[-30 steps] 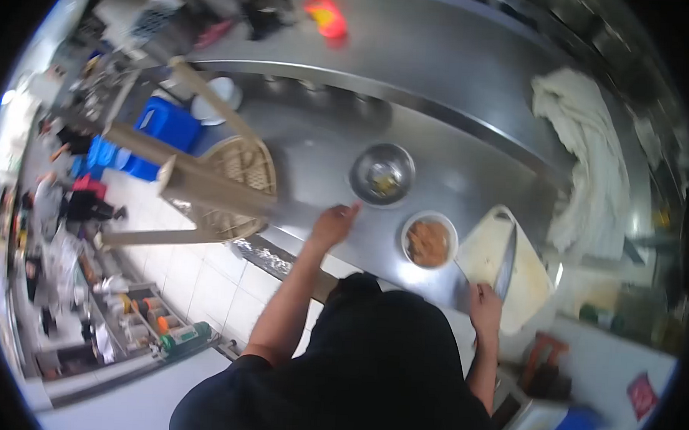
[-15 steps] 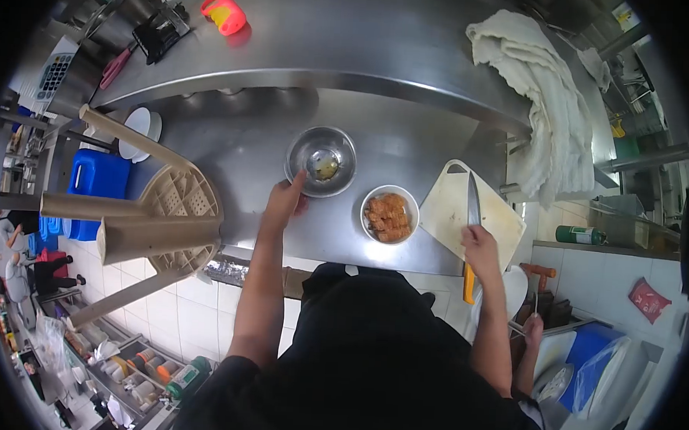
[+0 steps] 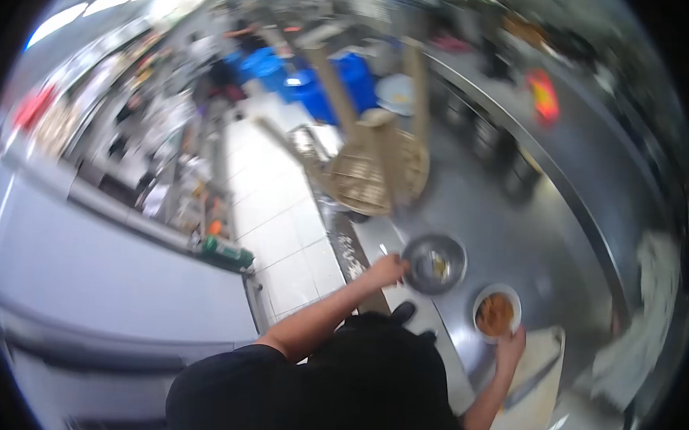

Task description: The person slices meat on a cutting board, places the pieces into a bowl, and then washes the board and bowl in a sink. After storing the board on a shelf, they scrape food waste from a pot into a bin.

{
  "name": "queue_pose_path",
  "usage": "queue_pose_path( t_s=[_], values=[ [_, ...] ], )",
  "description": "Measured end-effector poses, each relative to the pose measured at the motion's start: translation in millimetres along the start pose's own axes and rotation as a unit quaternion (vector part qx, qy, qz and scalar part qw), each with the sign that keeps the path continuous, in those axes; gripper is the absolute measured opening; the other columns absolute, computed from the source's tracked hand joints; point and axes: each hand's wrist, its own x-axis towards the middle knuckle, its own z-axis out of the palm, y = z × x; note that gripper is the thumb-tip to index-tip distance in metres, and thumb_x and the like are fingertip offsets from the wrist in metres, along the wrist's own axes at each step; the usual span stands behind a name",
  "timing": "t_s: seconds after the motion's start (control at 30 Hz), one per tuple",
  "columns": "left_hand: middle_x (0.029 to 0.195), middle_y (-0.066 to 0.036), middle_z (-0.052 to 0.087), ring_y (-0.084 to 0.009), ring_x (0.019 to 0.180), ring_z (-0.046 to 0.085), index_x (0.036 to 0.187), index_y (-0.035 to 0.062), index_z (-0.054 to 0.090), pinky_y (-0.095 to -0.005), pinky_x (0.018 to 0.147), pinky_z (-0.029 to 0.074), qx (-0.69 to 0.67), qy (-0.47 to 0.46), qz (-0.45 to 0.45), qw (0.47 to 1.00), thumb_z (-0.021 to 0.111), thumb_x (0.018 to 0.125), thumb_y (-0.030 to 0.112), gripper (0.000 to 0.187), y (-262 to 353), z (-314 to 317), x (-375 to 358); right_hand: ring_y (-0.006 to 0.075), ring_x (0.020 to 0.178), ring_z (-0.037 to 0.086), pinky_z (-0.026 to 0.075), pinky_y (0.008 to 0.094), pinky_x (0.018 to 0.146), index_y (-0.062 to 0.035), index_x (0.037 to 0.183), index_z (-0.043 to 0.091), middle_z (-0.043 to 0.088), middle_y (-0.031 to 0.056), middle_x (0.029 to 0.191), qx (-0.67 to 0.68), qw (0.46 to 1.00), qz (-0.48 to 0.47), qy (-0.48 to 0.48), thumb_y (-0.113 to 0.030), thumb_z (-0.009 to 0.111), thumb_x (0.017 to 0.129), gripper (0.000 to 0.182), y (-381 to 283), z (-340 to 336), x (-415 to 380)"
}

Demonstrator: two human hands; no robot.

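My left hand point(image 3: 389, 270) grips the rim of a shiny metal bowl point(image 3: 416, 276), with a little pale yellowish stuff in its bottom. Closed on the near rim of a white bowl point(image 3: 479, 295) is my right hand point(image 3: 511, 344). Orange-brown food pieces point(image 3: 495, 313) fill that bowl. Beside my right forearm lies a pale cutting board point(image 3: 545, 402), and a knife point(image 3: 535, 383) rests on it. Motion blur softens the fingers and the edges of things.
An upturned beige plastic stool point(image 3: 378, 155) stands on the steel counter point(image 3: 479, 221). Behind it are white plates point(image 3: 397, 93) and a blue container point(image 3: 354, 81). A raised steel shelf carries a red-yellow bottle point(image 3: 544, 97) and a white cloth point(image 3: 639, 335). Tiled floor point(image 3: 275, 220) runs left.
The view has swung left. My right hand has let go of the knife, which lies on the board, and taken the white bowl. My left hand is now at the metal bowl's side.
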Motion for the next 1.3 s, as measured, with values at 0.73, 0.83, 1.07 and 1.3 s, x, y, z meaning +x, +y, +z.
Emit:
queue_pose_path(
  t_s=[0.73, 0.83, 1.07, 1.3],
  values=[
    [0.081, -0.023, 0.075, -0.0387, 0.088, 0.074, 0.097, -0.0048, 0.074, -0.0489, 0.088, 0.055, -0.214, 0.333, -0.331, 0.857, 0.052, 0.092, 0.039, 0.05, -551.8, -211.2, -215.4, 0.0255, 0.075, 0.071, 0.058, 0.0406, 0.066, 0.0049, 0.096, 0.059, 0.065, 0.0169, 0.084, -0.06, 0.918, -0.226, -0.321, -0.005, 0.055, 0.091, 0.012, -309.1, 394.8, -108.3],
    [0.091, -0.024, 0.075, -0.0411, 0.097, 0.073, 0.105, -0.006, 0.072, -0.0496, 0.092, 0.054, -0.211, 0.384, -0.407, 0.802, 0.053, 0.093, 0.041, 0.052, -608.5, -220.3, -248.7, 0.0237, 0.066, 0.07, 0.062, 0.0385, 0.054, 0.0042, 0.096, 0.057, 0.064, 0.0143, 0.085, -0.013, 0.91, -0.172, -0.377, -0.003, 0.053, 0.092, 0.009, -345.2, 480.4, -121.5],
    [0.101, -0.029, 0.074, -0.0438, 0.105, 0.071, 0.108, -0.0061, 0.072, -0.0507, 0.097, 0.052, -0.299, 0.434, -0.466, 0.71, 0.057, 0.092, 0.038, 0.049, -629.3, -249.1, -311.4, 0.023, 0.059, 0.069, 0.062, 0.037, 0.052, 0.0035, 0.1, 0.057, 0.065, 0.0152, 0.087, -0.013, 0.873, -0.157, -0.461, -0.008, 0.055, 0.097, 0.012, -446.7, 656.6, -140.8],
    [0.094, -0.028, 0.075, -0.0418, 0.096, 0.074, 0.103, -0.0055, 0.074, -0.0505, 0.09, 0.056, -0.371, 0.376, -0.524, 0.668, 0.061, 0.089, 0.038, 0.048, -709.3, -161.7, -288.0, 0.0221, 0.06, 0.069, 0.058, 0.036, 0.05, 0.006, 0.1, 0.066, 0.069, 0.0168, 0.083, 0.01, 0.868, -0.224, -0.443, -0.01, 0.062, 0.09, 0.019, -570.2, 866.8, -194.9]
  ],
)
